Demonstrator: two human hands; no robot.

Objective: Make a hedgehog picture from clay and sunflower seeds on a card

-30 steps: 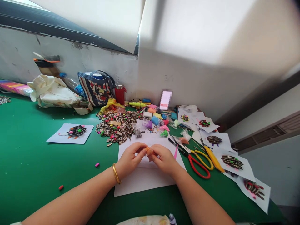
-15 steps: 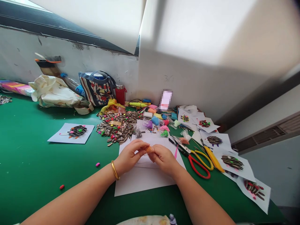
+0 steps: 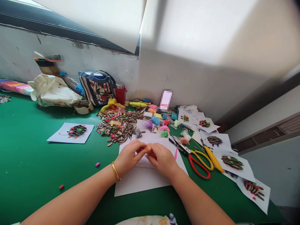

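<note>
My left hand (image 3: 131, 157), with a gold bangle on its wrist, pinches a small orange lump of modelling clay (image 3: 147, 148). My right hand (image 3: 164, 157) meets it fingertip to fingertip and grips the lump's other side. The fingers cover most of the lump; a bit of clear wrapping seems to show at it. Beneath both hands lie white paper sheets (image 3: 140, 182). Just beyond them is a heap of striped sunflower seeds (image 3: 122, 126) mixed with coloured bits, beside several bagged lumps of coloured clay (image 3: 155, 120).
Scissors with red and yellow handles (image 3: 199, 162) and a yellow cutter (image 3: 213, 158) lie right of the paper. Seed-decorated hedgehog pictures (image 3: 232, 162) line the right edge; another picture (image 3: 71, 132) lies left. Bags (image 3: 97, 89) and a red flask (image 3: 120, 94) stand by the wall.
My right hand's fingers have shifted around the orange lump and curled in closer to my left fingertips. The things on the table stay where they were.
</note>
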